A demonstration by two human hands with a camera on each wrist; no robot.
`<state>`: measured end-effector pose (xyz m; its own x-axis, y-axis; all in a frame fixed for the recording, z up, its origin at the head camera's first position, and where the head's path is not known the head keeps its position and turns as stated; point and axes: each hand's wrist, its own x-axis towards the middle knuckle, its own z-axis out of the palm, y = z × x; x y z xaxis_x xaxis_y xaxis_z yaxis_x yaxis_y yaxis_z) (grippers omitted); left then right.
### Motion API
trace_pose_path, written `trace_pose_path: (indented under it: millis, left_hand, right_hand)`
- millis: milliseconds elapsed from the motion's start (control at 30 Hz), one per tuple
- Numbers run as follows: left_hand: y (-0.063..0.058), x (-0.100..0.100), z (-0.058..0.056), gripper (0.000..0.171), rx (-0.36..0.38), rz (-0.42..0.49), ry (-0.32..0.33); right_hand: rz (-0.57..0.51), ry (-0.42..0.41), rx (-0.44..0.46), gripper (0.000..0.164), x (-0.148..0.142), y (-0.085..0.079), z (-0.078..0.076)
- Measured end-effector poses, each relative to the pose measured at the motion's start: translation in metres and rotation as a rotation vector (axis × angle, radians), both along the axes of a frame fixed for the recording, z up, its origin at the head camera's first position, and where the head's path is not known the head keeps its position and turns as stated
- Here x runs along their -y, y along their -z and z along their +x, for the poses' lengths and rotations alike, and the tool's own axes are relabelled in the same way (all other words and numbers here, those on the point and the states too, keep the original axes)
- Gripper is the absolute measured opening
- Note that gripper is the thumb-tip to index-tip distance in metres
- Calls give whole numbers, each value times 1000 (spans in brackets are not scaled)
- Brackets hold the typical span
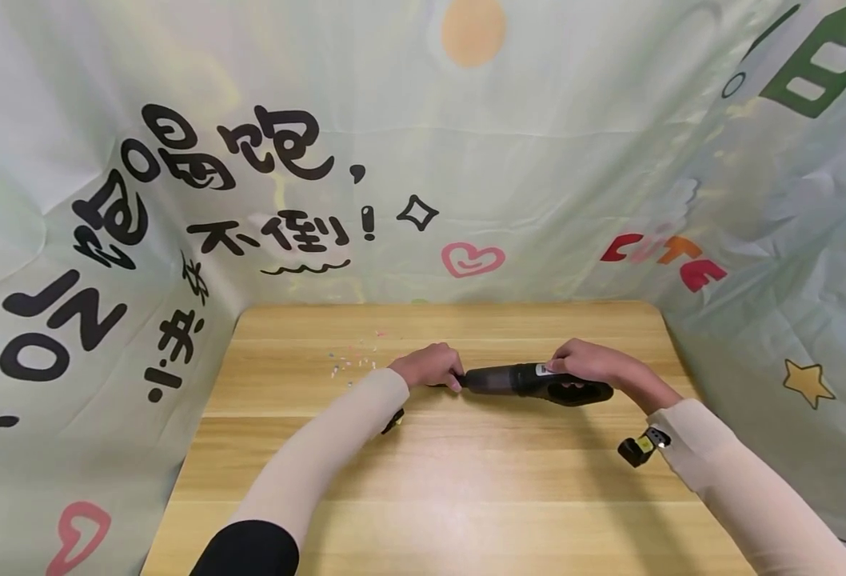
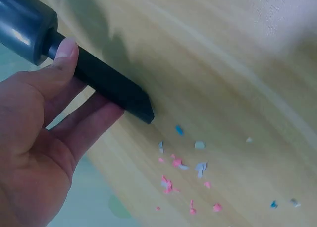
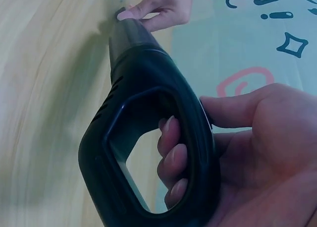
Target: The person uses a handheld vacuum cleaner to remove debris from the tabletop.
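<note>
A black handheld vacuum cleaner (image 1: 495, 380) with a smoky front cup lies level above the table, its front end toward the left. My right hand (image 1: 587, 360) grips its loop handle (image 3: 198, 152), fingers curled through the opening. At the front, my left hand (image 2: 44, 152) pinches the slim black crevice nozzle (image 2: 106, 78) between thumb and fingers, right where it meets the cup. The nozzle's slanted tip points toward scattered paper bits (image 2: 173, 182), pink, white and blue, on the wooden table.
The light wooden table (image 1: 452, 496) is enclosed by printed fabric walls (image 1: 394, 96) at the back and both sides. More scraps (image 1: 354, 360) lie on the table's back left part. Small cameras (image 1: 639, 448) are strapped to the wrists.
</note>
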<state>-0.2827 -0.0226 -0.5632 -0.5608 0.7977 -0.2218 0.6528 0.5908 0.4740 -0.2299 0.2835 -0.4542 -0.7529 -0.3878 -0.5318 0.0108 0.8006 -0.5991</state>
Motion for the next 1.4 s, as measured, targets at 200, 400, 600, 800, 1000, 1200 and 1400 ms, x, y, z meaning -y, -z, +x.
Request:
trace_pose_path:
  millis: [200, 400, 600, 800, 1000, 1200, 1400]
  left_hand:
    - [1, -1, -7, 13, 32, -27, 17]
    - [-3, 0, -5, 13, 34, -10, 15]
    - [-6, -1, -3, 14, 24, -42, 6]
    - [-8, 0, -2, 20, 27, -45, 3]
    - [-6, 2, -2, 26, 7, -78, 5]
    - [-4, 5, -4, 29, 10, -79, 6]
    - [-2, 8, -5, 29, 24, -70, 8]
  right_hand:
    - [23, -9, 1, 33, 4, -5, -2]
    - [16, -10, 1, 32, 6, -9, -3]
    - [-1, -16, 4, 31, 4, -9, -3]
    - [-2, -16, 1, 33, 4, -7, -2]
    - [-1, -31, -11, 34, 5, -4, -1]
    - [10, -32, -19, 35, 8, -3, -3]
    - [30, -38, -34, 33, 12, -4, -4]
